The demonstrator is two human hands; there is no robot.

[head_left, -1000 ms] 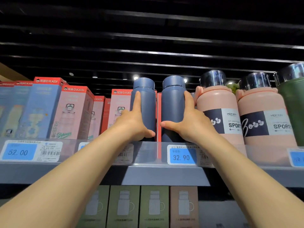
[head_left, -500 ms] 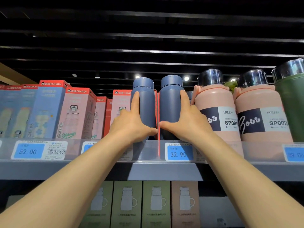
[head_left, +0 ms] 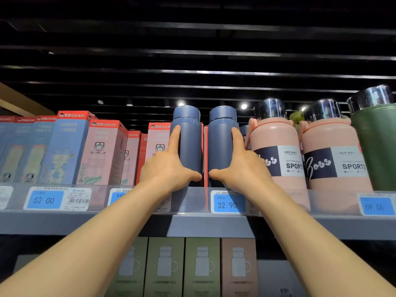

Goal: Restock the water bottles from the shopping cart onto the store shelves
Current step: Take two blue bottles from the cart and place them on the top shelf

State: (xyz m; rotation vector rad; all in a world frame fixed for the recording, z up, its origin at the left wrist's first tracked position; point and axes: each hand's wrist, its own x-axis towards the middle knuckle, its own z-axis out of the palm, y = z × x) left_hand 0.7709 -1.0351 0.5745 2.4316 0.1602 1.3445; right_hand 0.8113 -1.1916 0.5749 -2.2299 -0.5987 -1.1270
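Top shelf [head_left: 192, 224], left to right: several red-topped boxes [head_left: 102, 151]; two upright blue bottles [head_left: 190, 146] side by side, left hand [head_left: 169, 170] curled round one, right hand [head_left: 240, 170] round the other [head_left: 220, 146]; two pink sports bottles [head_left: 276, 163]; one green bottle [head_left: 377, 146]. Below, four boxed mugs [head_left: 184, 266].

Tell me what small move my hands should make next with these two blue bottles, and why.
Probably let go and draw both hands back. The left hand and right hand each grip a blue bottle that already stands upright on the shelf.
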